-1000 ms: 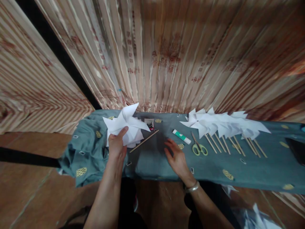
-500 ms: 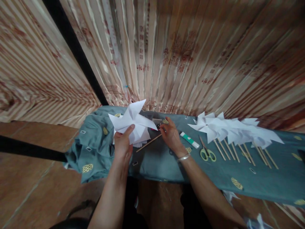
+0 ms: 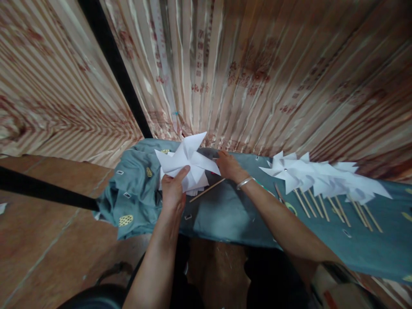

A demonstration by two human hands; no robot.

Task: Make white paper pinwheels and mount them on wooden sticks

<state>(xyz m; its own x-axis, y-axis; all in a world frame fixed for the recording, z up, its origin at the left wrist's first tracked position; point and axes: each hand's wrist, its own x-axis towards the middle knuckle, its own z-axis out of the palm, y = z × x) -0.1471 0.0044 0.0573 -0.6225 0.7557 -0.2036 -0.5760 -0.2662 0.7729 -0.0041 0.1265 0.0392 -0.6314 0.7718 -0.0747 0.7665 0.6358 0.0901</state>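
A white paper pinwheel (image 3: 193,159) is held by my left hand (image 3: 174,184), thumb on its front near the middle and fingers behind. White paper sheets (image 3: 196,183) lie beneath it. My right hand (image 3: 228,165) is beside the pinwheel's right tip, over a small dark item with a bit of pink that it mostly covers. Its fingers are bent together, and what they pinch, if anything, is hidden. One thin wooden stick (image 3: 207,190) lies slanted on the cloth between my hands.
A row of overlapping white pinwheels (image 3: 318,176) with wooden sticks (image 3: 323,208) lies to the right on the green cloth (image 3: 222,219). Green-handled scissors (image 3: 291,208) are partly behind my right forearm. A black pole (image 3: 119,73) and a striped curtain (image 3: 225,77) stand behind.
My right hand has reached farther back and turned, its fingers now bent down over the small dark item. My left hand still holds the pinwheel. The view has shifted slightly.
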